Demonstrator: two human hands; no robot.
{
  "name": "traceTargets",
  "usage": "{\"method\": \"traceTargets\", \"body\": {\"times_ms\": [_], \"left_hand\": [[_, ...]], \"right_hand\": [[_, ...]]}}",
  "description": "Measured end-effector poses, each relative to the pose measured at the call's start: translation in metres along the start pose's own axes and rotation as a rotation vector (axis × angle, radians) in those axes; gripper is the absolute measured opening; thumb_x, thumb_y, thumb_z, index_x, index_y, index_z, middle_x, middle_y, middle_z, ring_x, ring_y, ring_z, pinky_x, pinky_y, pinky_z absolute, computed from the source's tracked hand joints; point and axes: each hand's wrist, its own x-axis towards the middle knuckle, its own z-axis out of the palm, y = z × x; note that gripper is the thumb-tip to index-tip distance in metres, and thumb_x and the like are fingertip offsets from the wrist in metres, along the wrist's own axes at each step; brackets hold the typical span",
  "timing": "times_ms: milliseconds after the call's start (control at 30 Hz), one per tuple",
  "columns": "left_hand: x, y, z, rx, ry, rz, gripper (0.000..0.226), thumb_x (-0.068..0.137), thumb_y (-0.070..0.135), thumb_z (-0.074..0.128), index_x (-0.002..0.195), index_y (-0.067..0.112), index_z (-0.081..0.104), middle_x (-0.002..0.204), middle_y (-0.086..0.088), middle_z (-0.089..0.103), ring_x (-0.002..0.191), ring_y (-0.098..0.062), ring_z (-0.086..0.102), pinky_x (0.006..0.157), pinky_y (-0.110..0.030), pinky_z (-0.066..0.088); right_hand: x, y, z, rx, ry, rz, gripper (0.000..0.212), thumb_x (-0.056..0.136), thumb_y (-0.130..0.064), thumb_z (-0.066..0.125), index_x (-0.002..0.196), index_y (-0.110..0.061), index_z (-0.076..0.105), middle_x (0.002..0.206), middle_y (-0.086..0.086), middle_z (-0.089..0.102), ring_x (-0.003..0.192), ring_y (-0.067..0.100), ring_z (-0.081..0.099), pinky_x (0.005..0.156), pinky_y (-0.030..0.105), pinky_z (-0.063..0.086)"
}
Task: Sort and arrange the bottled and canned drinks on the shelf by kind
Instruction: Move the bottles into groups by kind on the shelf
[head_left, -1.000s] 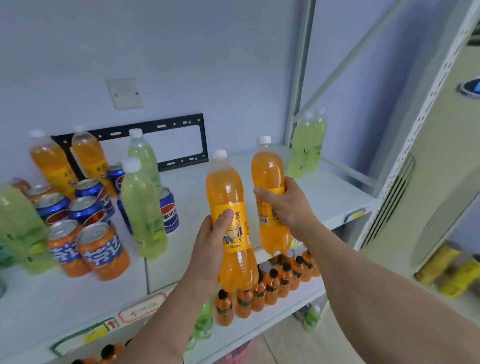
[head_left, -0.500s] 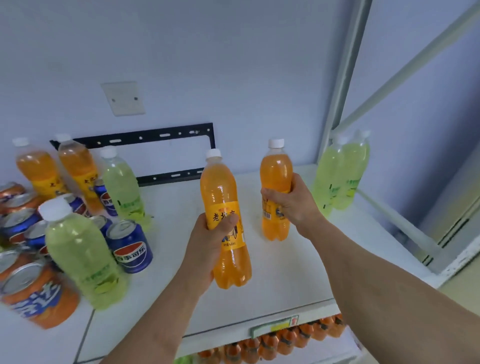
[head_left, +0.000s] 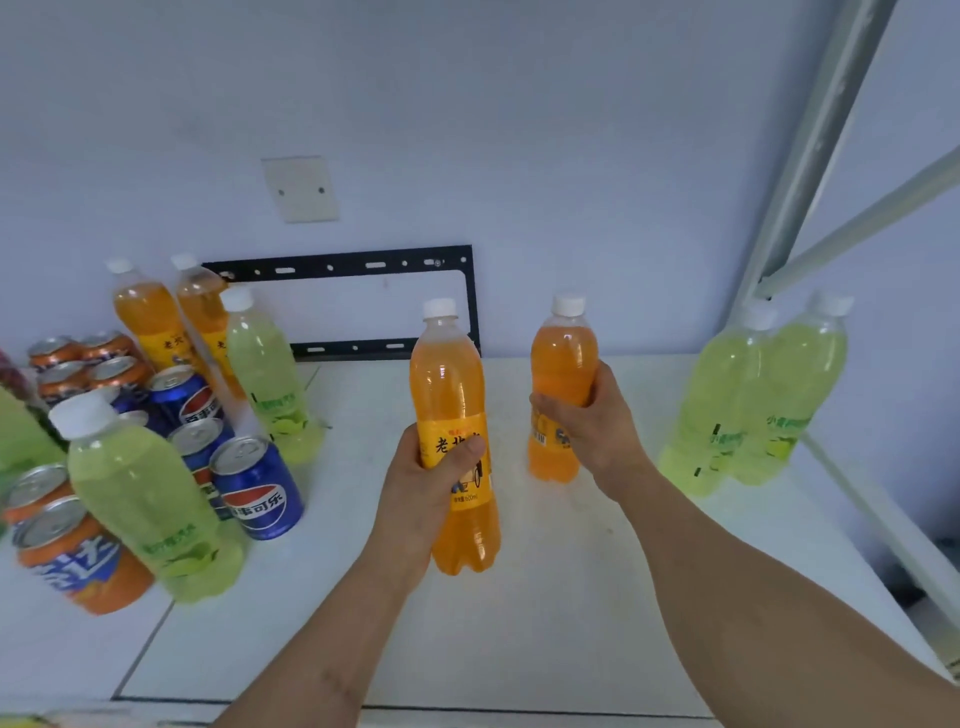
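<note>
- Left hand (head_left: 431, 488) grip: wrapped round an orange bottle (head_left: 457, 441) at label height, thumb across the front; bottle upright, held above the shelf (head_left: 571, 597) near its middle.
- Right hand (head_left: 592, 426) grip: curled round a 2nd orange bottle (head_left: 563, 384) at mid-body; bottle upright, its base at or just above the shelf top, can't tell which. Sits further back & to the right of the 1st.
- Done so far, judging by layout: two green bottles (head_left: 753, 405) stand together at far right by the shelf post, touching, looks like a started group.
- Middle of shelf is open surface, prob. where the two orange ones are headed.
- Left to do: left end is a mixed cluster. Two more orange bottles (head_left: 171, 322) at the back by the wall, one green bottle (head_left: 265, 374) just in front of them, another green bottle (head_left: 140, 493) up front.
- Blue cola cans (head_left: 254, 483) & orange soda cans (head_left: 72, 551) interleaved there, touching; more orange cans further back.
- Est. progress: early, maybe one kind partly grouped. Orange pair in hand not yet released; the cans untouched as far as I can judge.
- Risk: front green bottle crowds the cans, easy to knock when reaching in.
</note>
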Motion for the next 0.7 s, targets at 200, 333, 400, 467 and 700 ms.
{"method": "traceTargets", "body": {"times_ms": [200, 333, 400, 467, 700], "left_hand": [[0.018, -0.006, 0.006, 0.054, -0.001, 0.025, 0.051, 0.074, 0.045, 0.081, 0.119, 0.034, 0.059, 0.109, 0.004, 0.071, 0.1, -0.02, 0.069, 0.093, -0.05, 0.054], [0.028, -0.002, 0.009, 0.099, -0.016, 0.049, 0.058, 0.073, 0.04, 0.083, 0.124, 0.035, 0.055, 0.119, 0.007, 0.066, 0.106, -0.017, 0.064, 0.088, -0.037, 0.052], [0.033, 0.002, 0.011, 0.124, -0.044, 0.067, 0.054, 0.075, 0.038, 0.082, 0.121, 0.035, 0.055, 0.118, 0.008, 0.065, 0.105, -0.016, 0.063, 0.085, -0.034, 0.05], [0.041, 0.005, 0.013, 0.164, -0.067, 0.077, 0.048, 0.078, 0.038, 0.08, 0.118, 0.037, 0.054, 0.112, 0.012, 0.064, 0.102, -0.013, 0.062, 0.083, -0.031, 0.048], [0.066, 0.001, 0.024, 0.264, -0.129, 0.106, 0.066, 0.077, 0.04, 0.081, 0.135, 0.031, 0.052, 0.122, 0.008, 0.062, 0.11, -0.016, 0.06, 0.09, -0.036, 0.05]], "right_hand": [[0.001, 0.003, -0.001, -0.023, -0.031, -0.012, 0.077, 0.073, -0.037, 0.083, 0.137, -0.028, 0.041, 0.117, -0.003, 0.061, 0.103, 0.019, 0.062, 0.086, 0.044, 0.056], [-0.016, 0.018, -0.009, -0.2, -0.067, 0.051, 0.086, 0.073, -0.037, 0.084, 0.144, -0.026, 0.036, 0.133, -0.002, 0.057, 0.116, 0.018, 0.057, 0.098, 0.042, 0.05], [-0.027, 0.024, -0.015, -0.32, -0.094, 0.168, 0.101, 0.073, -0.038, 0.084, 0.152, -0.022, 0.022, 0.151, 0.001, 0.039, 0.132, 0.021, 0.045, 0.104, 0.04, 0.043], [-0.04, 0.027, -0.019, -0.571, -0.102, 0.263, 0.102, 0.076, -0.045, 0.079, 0.154, -0.019, 0.018, 0.155, 0.003, 0.03, 0.138, 0.024, 0.037, 0.107, 0.04, 0.04], [-0.085, 0.026, -0.02, -1.493, -0.238, -0.111, 0.029, 0.098, -0.027, 0.038, 0.118, -0.015, 0.056, 0.117, 0.006, 0.055, 0.108, 0.026, 0.052, 0.085, 0.034, 0.04]]}}
